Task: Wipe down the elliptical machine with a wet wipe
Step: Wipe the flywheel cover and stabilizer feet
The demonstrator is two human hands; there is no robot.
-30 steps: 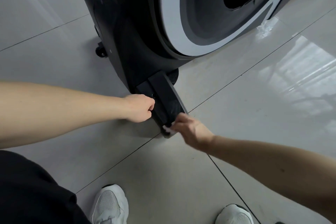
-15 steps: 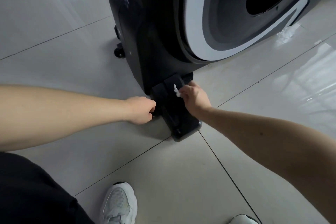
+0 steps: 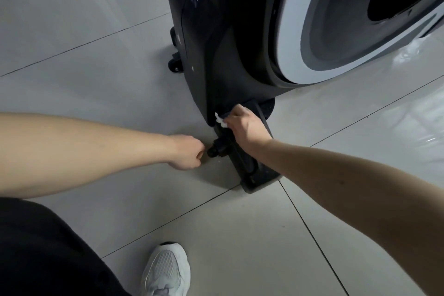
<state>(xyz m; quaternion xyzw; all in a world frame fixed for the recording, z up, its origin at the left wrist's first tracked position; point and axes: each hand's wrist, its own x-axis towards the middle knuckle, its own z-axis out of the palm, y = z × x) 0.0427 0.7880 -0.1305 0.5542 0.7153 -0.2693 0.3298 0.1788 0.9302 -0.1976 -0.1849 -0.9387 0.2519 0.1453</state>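
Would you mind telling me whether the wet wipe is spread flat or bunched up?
Bunched up: only a small crumpled white tuft of the wet wipe pokes from the right hand.

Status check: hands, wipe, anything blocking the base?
Right hand pinching wet wipe against foot bar, where it meets the housing. Left hand fisted, empty, beside black knob. Nothing blocking.

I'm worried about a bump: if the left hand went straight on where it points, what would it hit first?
Probably the black knob on the side of the base bar: the left hand sits just short of it, though one view leaves depth uncertain.
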